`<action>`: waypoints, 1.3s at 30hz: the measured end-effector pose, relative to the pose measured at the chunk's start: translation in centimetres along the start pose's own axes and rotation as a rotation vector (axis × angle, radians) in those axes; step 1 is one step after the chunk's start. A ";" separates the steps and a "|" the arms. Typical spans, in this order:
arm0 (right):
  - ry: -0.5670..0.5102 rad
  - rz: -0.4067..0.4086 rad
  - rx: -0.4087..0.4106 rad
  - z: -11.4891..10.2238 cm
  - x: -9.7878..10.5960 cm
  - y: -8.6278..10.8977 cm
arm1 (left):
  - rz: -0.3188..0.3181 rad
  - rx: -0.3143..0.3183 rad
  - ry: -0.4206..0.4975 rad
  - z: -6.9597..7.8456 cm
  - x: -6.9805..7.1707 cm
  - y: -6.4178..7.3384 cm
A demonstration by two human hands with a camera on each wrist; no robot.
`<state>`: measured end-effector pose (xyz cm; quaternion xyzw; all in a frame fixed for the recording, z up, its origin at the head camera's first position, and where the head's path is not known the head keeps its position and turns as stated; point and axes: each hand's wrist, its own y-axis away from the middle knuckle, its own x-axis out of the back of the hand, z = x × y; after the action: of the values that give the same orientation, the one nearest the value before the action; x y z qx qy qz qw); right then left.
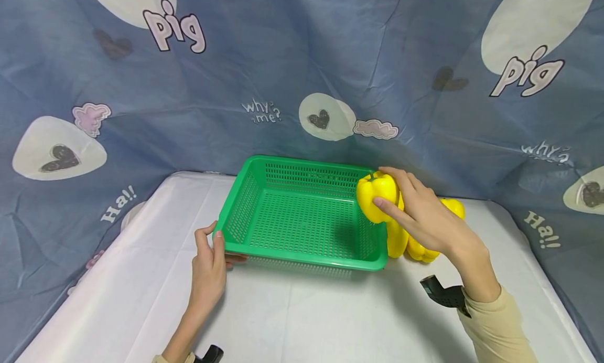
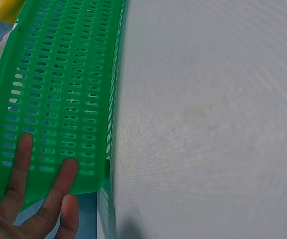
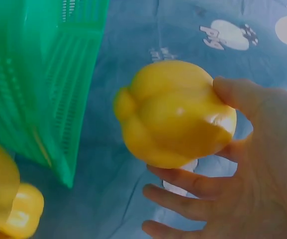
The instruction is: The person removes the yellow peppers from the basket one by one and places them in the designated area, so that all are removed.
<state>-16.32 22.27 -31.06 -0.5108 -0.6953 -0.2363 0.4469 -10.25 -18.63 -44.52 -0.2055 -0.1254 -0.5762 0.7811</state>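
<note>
My right hand (image 1: 429, 216) holds a yellow bell pepper (image 1: 376, 195) between thumb and fingers, over the right end of a green plastic basket (image 1: 302, 255). The pepper's green stem faces up in the head view; its lobed underside (image 3: 170, 114) shows in the right wrist view. My left hand (image 1: 207, 266) grips the basket's near left corner, with fingers (image 2: 68, 174) lying along the slotted outer wall. Inside, the basket's slotted floor is bare. More yellow bell peppers (image 1: 420, 251) sit on the table just right of the basket, partly hidden by my right hand.
A white cloth covers the table (image 1: 302, 316). Close behind the basket, a blue printed curtain (image 1: 283, 79) hangs and wraps round both sides. Black wrist mounts (image 1: 443, 295) sit on both forearms.
</note>
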 end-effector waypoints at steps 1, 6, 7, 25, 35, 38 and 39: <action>-0.001 0.012 -0.003 0.2 0.1 0.2 | 0.000 0.000 0.000 0.0 0.0 0.0; -0.003 0.028 -0.042 1.5 0.8 1.1 | -0.004 0.007 0.004 0.0 0.1 0.1; -0.001 0.027 -0.054 1.8 0.9 1.4 | -0.005 0.008 0.005 0.0 0.1 0.1; 0.119 -0.043 -0.202 7.9 3.5 4.7 | -0.002 -0.006 -0.006 -0.1 -0.1 0.0; 0.106 -0.169 -0.334 12.7 4.3 6.4 | -0.006 -0.015 -0.010 -0.2 -0.1 0.0; 0.108 -0.206 -0.357 13.7 4.3 7.0 | -0.008 -0.018 -0.007 -0.2 -0.1 0.0; 0.107 -0.221 -0.365 14.1 4.3 7.2 | -0.009 -0.019 -0.005 -0.2 -0.1 0.0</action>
<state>-15.41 38.12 -35.13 -0.4907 -0.6680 -0.4328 0.3546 -10.30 -18.67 -44.72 -0.2137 -0.1228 -0.5803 0.7762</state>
